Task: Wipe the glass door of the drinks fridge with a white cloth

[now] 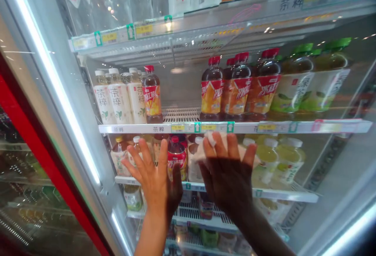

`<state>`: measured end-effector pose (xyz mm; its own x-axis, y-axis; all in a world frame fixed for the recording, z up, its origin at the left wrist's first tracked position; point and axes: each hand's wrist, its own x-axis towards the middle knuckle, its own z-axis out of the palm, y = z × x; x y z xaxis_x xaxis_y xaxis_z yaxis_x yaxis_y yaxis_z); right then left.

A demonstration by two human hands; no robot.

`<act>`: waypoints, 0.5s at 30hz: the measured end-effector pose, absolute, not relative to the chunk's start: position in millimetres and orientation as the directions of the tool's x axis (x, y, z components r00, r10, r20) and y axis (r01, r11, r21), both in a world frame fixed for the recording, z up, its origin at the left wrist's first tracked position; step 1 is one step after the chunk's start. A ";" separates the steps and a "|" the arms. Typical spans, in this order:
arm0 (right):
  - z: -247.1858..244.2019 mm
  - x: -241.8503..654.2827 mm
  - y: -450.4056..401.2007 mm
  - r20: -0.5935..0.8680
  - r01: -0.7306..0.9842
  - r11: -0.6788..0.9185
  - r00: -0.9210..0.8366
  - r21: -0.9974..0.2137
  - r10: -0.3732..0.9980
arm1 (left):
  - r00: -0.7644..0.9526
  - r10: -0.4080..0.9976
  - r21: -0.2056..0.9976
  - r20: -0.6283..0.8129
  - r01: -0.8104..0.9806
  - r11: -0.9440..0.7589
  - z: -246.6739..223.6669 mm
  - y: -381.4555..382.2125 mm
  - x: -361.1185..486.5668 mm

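Pale cloth (243, 152), blurred, is partly hidden behind the right hand (230, 177).

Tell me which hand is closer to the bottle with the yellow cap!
Left. The left hand is just right of the bottle; the right hand is farther right, past the left.

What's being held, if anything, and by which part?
The right hand presses flat over the middle of a pale, seemingly crumpled cloth; the left hand holds nothing.
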<state>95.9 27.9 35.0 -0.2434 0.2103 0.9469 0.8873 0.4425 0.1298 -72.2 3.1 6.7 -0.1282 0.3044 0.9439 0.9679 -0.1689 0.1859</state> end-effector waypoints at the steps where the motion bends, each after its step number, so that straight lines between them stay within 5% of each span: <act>1: 44.1 108.8 29.9 0.950 0.882 0.451 -0.245 0.137 0.192 | -0.130 0.304 0.184 0.944 0.970 -0.159 6.2 1.5 -62.9; 5: 68.2 157.3 37.1 0.961 0.869 0.479 -0.226 0.125 0.160 | -0.153 0.291 0.191 0.945 0.975 -0.109 1.1 -4.1 -32.5; 11: 20.0 207.8 34.0 0.944 0.856 0.473 -0.304 0.210 0.131 | -0.179 0.313 0.197 0.933 0.980 -0.026 -12.5 -9.7 -11.7; 15: 58.7 224.1 44.9 0.977 0.854 0.498 -0.204 0.151 0.053 | -0.200 0.311 0.209 0.929 0.978 0.006 -13.6 -11.8 -5.3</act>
